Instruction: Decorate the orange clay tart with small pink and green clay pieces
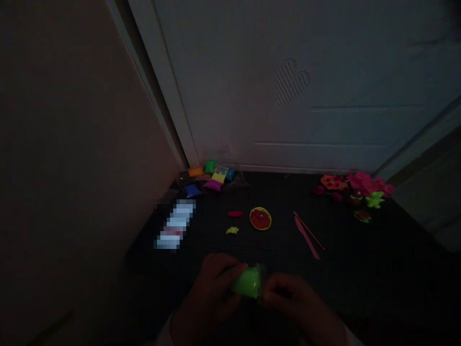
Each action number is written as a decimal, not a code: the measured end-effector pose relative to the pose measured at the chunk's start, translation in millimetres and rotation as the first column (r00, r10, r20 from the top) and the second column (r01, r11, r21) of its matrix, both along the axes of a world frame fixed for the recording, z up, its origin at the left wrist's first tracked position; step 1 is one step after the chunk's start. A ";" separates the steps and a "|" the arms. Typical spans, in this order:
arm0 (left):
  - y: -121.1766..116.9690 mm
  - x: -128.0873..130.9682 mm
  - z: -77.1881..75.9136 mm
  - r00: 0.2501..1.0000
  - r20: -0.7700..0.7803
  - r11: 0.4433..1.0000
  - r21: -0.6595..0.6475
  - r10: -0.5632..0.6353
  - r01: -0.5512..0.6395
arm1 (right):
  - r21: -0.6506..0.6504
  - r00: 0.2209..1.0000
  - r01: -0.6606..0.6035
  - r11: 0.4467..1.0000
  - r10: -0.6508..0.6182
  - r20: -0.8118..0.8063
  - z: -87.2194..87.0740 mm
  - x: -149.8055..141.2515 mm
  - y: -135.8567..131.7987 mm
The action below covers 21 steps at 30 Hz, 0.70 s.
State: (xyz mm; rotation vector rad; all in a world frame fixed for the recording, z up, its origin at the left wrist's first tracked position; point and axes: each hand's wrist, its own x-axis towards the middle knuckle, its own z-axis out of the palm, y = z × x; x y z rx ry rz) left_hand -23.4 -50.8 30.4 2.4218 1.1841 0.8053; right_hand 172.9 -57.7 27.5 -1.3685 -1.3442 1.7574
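Observation:
In the dim light, my left hand [216, 283] is closed around a packet of bright green modelling clay [247, 282]. My right hand [291, 298] pinches the clear plastic edge at the packet's right end. Beyond the hands lies a round red clay piece with a yellow rim [260, 219]. To its left are a red clay strip [235, 214] and a small yellow clay lump [232, 230]. A tiny red bit [261, 245] sits just past the packet. On the right, a pink plastic knife [307, 238] and a thin pink stick tool [310, 231] lie close together.
At the back left, a clear bag [237, 180] holds several coloured clay packets. A blurred-out bright rectangle [176, 225] lies on the dark table [281, 192] at left. Several pink, orange and green clay figures [363, 185] crowd the back right. A white panel with hearts [234, 96] rises behind.

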 end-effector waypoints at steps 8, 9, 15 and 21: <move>-3.5 -5.7 -7.7 0.998 0.020 0.989 -0.136 0.066 -0.062 | 0.099 0.990 0.018 0.995 -0.031 0.134 -14.2 -13.4 -4.2; -4.7 -4.4 -4.4 0.996 0.027 0.985 -0.151 0.087 -0.082 | 0.120 0.985 0.013 0.993 -0.033 0.167 -13.0 -16.3 -4.7; -14.8 9.5 6.6 0.965 -0.008 0.905 -0.343 0.263 -0.250 | 0.310 0.928 -0.110 0.945 -0.015 0.373 -5.0 -35.8 -8.3; -15.3 6.1 9.3 0.972 -0.066 0.921 -0.313 0.224 -0.233 | 0.529 0.937 -0.181 0.829 -0.018 0.350 -12.5 -43.1 -7.8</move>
